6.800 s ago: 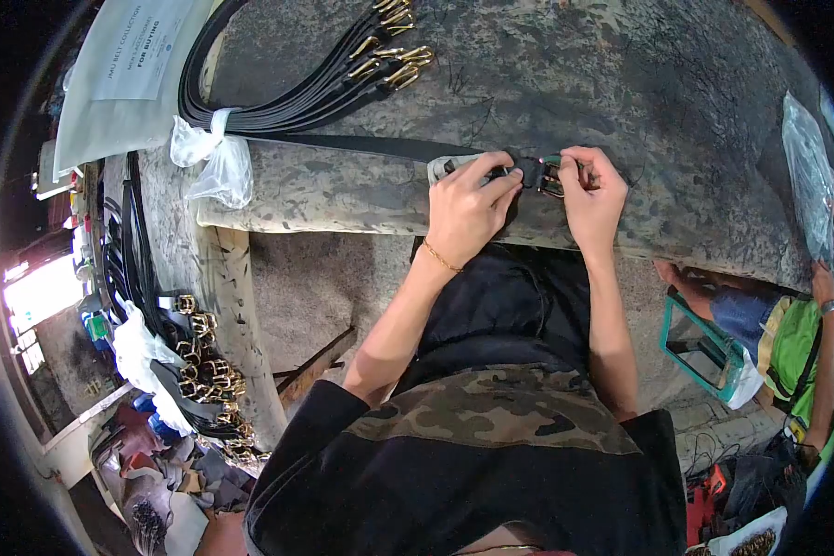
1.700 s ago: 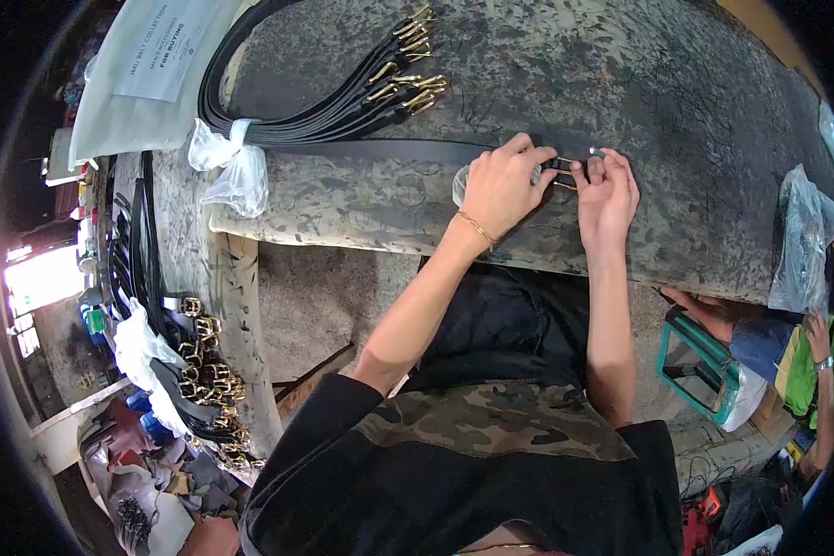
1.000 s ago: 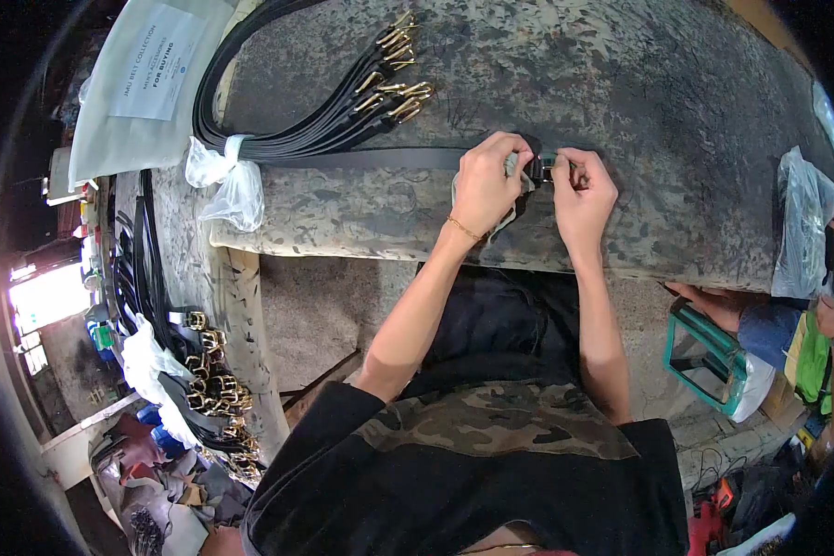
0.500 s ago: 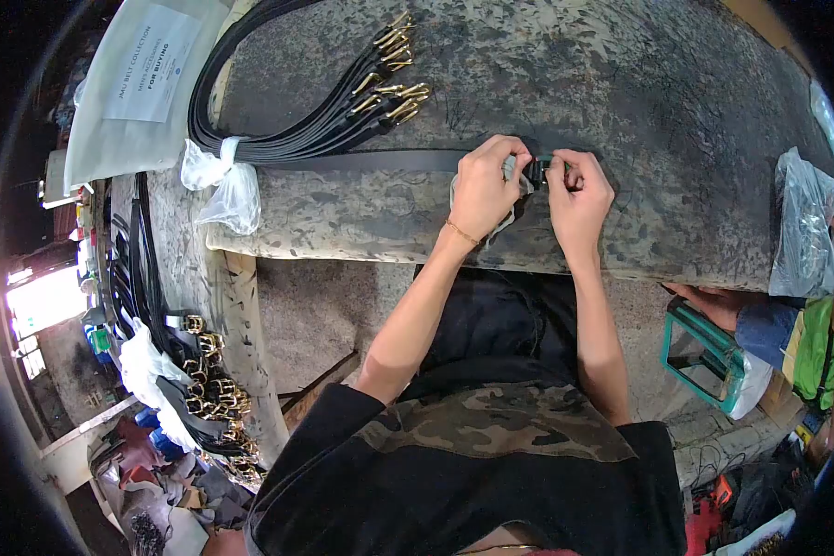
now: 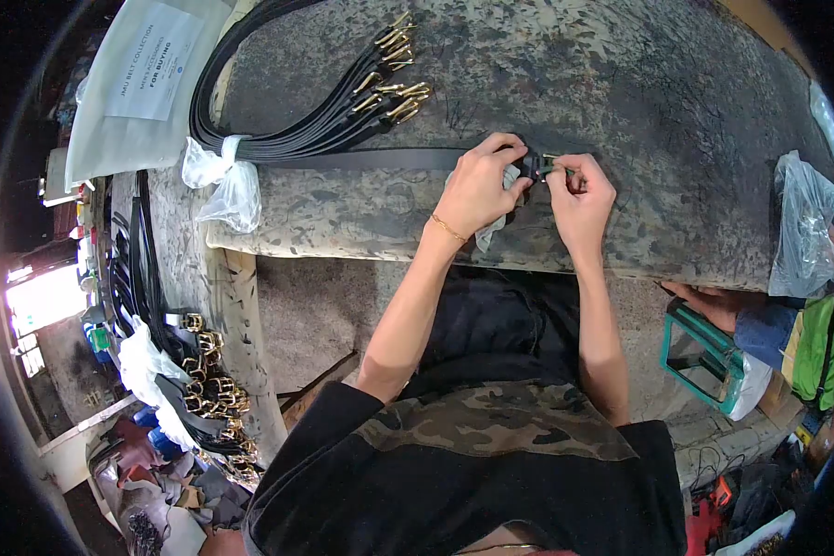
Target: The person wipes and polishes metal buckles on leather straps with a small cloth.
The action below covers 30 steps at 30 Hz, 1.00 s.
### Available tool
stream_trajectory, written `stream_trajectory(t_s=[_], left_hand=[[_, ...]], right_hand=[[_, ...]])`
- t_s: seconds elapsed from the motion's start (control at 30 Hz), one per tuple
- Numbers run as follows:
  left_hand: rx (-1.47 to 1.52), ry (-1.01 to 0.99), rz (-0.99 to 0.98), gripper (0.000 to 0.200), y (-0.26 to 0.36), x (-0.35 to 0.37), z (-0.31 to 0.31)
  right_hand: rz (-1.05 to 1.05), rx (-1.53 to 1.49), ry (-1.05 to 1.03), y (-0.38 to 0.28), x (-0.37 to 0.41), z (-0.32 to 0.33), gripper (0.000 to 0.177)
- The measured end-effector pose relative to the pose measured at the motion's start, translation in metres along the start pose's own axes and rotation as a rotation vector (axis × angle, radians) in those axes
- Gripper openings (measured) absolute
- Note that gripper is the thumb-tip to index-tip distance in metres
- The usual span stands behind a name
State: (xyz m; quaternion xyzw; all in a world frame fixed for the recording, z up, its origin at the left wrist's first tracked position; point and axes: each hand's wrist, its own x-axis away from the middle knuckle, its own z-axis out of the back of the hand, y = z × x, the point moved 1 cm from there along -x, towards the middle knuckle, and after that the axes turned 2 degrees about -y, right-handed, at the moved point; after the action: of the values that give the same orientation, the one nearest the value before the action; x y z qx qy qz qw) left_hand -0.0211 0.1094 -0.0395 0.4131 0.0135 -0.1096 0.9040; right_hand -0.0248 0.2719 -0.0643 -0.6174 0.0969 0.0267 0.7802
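A dark belt strap (image 5: 380, 159) runs across the worktable to a small dark buckle end (image 5: 531, 167) between my hands. My left hand (image 5: 481, 190) is closed on that strap end, with a whitish cloth (image 5: 491, 232) partly under its palm. Pinched in the fingers of my right hand (image 5: 581, 193) is a small greenish item (image 5: 556, 170), held against the buckle end; its exact shape is too small to tell. Black belts with gold buckles (image 5: 343, 120) lie bundled left of my hands.
Clear plastic (image 5: 222, 181) is tied round the bundle. A labelled bag (image 5: 148, 83) lies at the back left. More buckled belts (image 5: 204, 380) hang on the left. Plastic wrap (image 5: 802, 227) lies on the right edge, near another person's leg and a green frame (image 5: 700, 357).
My left hand has shifted and turned slightly, showing more of the cloth below it. The greenish item in my right fingers now slants more toward the buckle end.
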Motion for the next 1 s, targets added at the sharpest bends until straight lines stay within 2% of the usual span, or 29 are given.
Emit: stream_trajectory(t_s=[0.53,0.6,0.7,0.83,1.0], left_hand=[[0.003,0.03,-0.011,0.039,0.001,0.002,0.001],[0.05,0.057,-0.05,0.037,-0.001,0.001,0.001],[0.049,0.084,-0.07,0.033,-0.003,0.002,0.0],[0.018,0.143,-0.077,0.03,-0.004,0.006,-0.008],[-0.109,0.232,-0.058,0.016,0.002,0.012,-0.015]], right_hand=[[0.09,0.094,-0.015,-0.004,-0.001,0.0,0.008],[-0.094,-0.148,0.023,0.005,0.0,0.001,0.004],[-0.11,-0.271,0.025,0.012,-0.003,0.004,0.003],[-0.142,-0.291,0.038,0.008,-0.004,0.007,0.003],[-0.131,-0.412,0.044,0.014,-0.006,0.004,0.005]])
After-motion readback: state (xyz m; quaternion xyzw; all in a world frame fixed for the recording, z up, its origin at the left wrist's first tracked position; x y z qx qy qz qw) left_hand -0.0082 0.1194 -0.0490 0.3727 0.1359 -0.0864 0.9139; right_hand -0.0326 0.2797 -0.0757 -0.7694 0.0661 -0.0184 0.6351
